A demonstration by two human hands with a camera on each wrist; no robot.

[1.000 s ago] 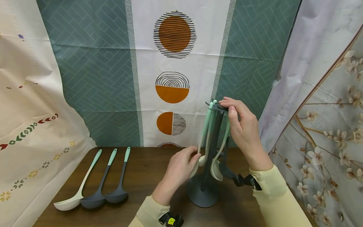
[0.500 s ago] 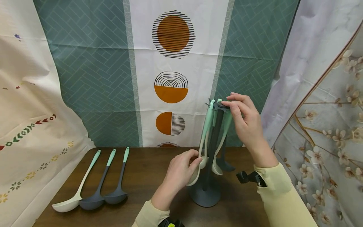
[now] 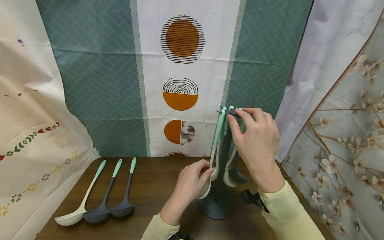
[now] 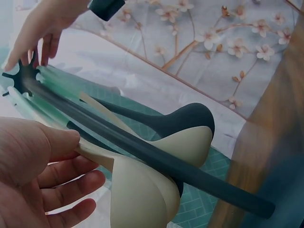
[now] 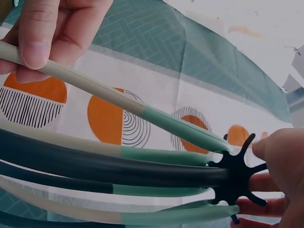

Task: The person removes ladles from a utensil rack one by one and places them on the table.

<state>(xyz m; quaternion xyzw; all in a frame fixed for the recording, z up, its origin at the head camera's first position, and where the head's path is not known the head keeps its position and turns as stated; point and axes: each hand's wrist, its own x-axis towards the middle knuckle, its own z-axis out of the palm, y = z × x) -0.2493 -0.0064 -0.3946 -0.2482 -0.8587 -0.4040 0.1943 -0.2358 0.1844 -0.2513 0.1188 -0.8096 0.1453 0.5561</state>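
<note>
A dark rotating utensil stand [image 3: 215, 208] stands on the table with several mint-handled ladles hanging from its hooked top [image 5: 232, 178]. My left hand [image 3: 190, 181] pinches the cream ladle [image 4: 135, 194] on the stand's near left side between thumb and fingers, low on its shaft, just above the bowl. That ladle's mint handle [image 3: 219, 128] reaches up to a hook. At the top of the stand, my right hand [image 3: 258, 140] grips the hooked piece with bent thumb and fingers. Behind the pole hang another cream ladle [image 3: 229, 176] and a dark grey ladle [image 3: 238, 176].
At the table's left lie a cream ladle [image 3: 72, 217] and two dark grey ladles, the middle one [image 3: 97, 215] and the right one [image 3: 122, 210], side by side. A patterned cloth [image 3: 114, 83] hangs behind the table, and a floral one [image 3: 339, 160] on the right.
My right hand lifted a little off the stand's top, then came back down onto it. The hanging ladles have shifted slightly around the pole. My left hand keeps its pinch on the cream ladle.
</note>
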